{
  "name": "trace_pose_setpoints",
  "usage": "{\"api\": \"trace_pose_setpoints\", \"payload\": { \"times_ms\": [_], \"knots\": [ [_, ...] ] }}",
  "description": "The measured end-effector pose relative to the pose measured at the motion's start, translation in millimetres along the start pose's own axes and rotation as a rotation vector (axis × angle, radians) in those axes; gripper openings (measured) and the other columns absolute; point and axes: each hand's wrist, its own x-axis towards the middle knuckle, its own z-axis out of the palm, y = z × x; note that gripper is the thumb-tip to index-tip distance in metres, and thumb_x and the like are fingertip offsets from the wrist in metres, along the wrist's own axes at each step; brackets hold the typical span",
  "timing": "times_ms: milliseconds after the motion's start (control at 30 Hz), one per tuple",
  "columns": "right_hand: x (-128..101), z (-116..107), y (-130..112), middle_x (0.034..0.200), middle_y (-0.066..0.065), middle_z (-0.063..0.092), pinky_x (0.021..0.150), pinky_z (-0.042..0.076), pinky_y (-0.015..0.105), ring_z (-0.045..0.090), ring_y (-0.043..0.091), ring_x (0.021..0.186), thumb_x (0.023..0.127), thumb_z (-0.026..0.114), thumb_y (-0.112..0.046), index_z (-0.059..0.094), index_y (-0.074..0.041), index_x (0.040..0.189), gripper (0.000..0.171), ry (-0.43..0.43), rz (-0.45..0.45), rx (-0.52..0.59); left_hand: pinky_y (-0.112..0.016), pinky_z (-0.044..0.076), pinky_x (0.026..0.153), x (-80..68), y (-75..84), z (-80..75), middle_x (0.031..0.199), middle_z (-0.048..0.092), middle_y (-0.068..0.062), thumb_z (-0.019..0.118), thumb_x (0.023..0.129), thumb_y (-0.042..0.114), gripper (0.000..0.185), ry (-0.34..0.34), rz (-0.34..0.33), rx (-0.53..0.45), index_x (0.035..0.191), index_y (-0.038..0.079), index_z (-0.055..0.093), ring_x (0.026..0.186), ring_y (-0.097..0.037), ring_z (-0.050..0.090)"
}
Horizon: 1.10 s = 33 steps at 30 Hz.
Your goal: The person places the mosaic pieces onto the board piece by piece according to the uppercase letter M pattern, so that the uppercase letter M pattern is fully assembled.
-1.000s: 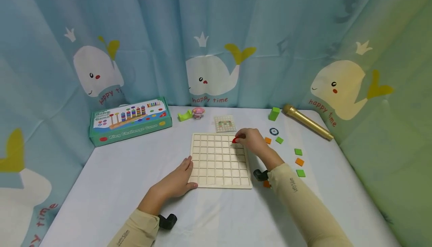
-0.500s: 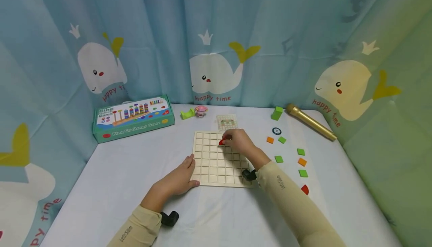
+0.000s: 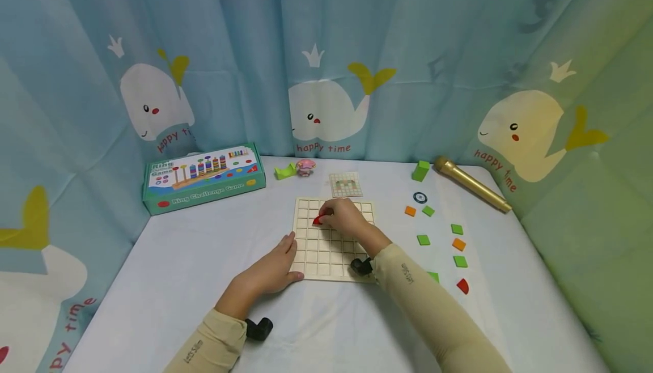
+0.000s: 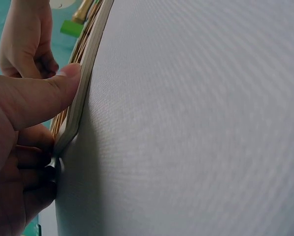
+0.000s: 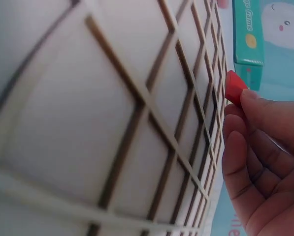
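Red piece (image 3: pixel 317 220) is pinched in my right hand (image 3: pixel 343 218), fingertips curled on it, over the upper-left part of the grid board (image 3: pixel 331 259). In the wrist view the red piece (image 5: pixel 234 87) sticks out past my fingertips (image 5: pixel 245 98), just above the cells; can't tell if it touches the wood. My left hand (image 3: pixel 275 268) lies flat w/ straight fingers on the table (image 3: pixel 168 282), thumb (image 4: pixel 43 96) pressed against the board's left edge (image 4: pixel 87 69) near the front corner. Board's cells are bare where visible; my right hand and forearm cover some on the right side. Lots of free table left of the board and in front. To the right, well apart: loose green and orange tiles (image 3: pixel 457 244), another red piece (image 3: pixel 462 286) near the front. Pattern card (image 3: pixel 345 184) sits just behind the board; game box (image 3: pixel 204 177) is back-left, gold microphone (image 3: pixel 471 183) back-right. One green tile (image 3: pixel 432 276) is half hidden by my sleeve.
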Motion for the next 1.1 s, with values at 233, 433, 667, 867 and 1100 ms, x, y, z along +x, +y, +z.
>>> {"api": "trace_pose_setpoints", "payload": {
  "times_ms": [233, 433, 667, 867, 1100],
  "knots": [
    [4, 10, -1, 0.084, -0.005, 0.068, 0.074, 0.052, 0.032, 0.060, 0.012, 0.078, 0.094, 0.074, -0.017, 0.074, -0.013, 0.091, 0.006, -0.034, 0.001, -0.022, -0.043, 0.024, 0.120, 0.7, 1.2, -0.2, 0.166, 0.012, -0.021, 0.064, 0.099, 0.040, 0.083, -0.005, 0.001, -0.016, 0.154, -0.009, 0.027, 0.152, -0.033, 0.013],
    [7, 13, -2, 0.086, -0.005, 0.070, 0.078, 0.053, 0.033, 0.063, 0.013, 0.081, 0.094, 0.074, -0.018, 0.076, -0.012, 0.092, 0.006, -0.034, -0.009, -0.067, -0.044, 0.023, 0.120, 0.1, 2.7, -1.9, 0.166, 0.012, -0.021, 0.065, 0.099, 0.040, 0.083, -0.002, 0.001, -0.026, 0.154, -0.009, 0.027, 0.152, -0.034, 0.014],
    [8, 17, -3, 0.094, -0.001, 0.074, 0.085, 0.054, 0.036, 0.067, 0.017, 0.093, 0.095, 0.072, -0.015, 0.079, -0.011, 0.096, 0.008, -0.027, -0.025, -0.115, -0.044, 0.023, 0.120, -1.6, 3.8, -2.6, 0.166, 0.011, -0.021, 0.065, 0.099, 0.040, 0.084, -0.007, -0.006, -0.029, 0.155, -0.009, 0.026, 0.152, -0.033, 0.014],
    [5, 15, 0, 0.095, -0.001, 0.072, 0.079, 0.054, 0.033, 0.064, 0.014, 0.087, 0.096, 0.070, -0.014, 0.079, -0.011, 0.102, 0.010, -0.022, -0.035, -0.094, -0.043, 0.023, 0.120, -2.6, 4.5, -2.9, 0.166, 0.011, -0.021, 0.065, 0.099, 0.039, 0.084, -0.010, -0.012, -0.025, 0.155, -0.009, 0.026, 0.152, -0.033, 0.014],
    [-8, -7, 14, 0.101, 0.005, 0.072, 0.080, 0.054, 0.036, 0.065, 0.020, 0.093, 0.096, 0.071, -0.012, 0.077, -0.005, 0.108, 0.016, 0.025, -0.047, -0.045, -0.043, 0.022, 0.120, -1.7, 5.0, -1.9, 0.166, 0.010, -0.020, 0.066, 0.098, 0.040, 0.086, -0.014, -0.034, -0.031, 0.155, -0.008, 0.024, 0.152, -0.032, 0.013]
  ]
}}
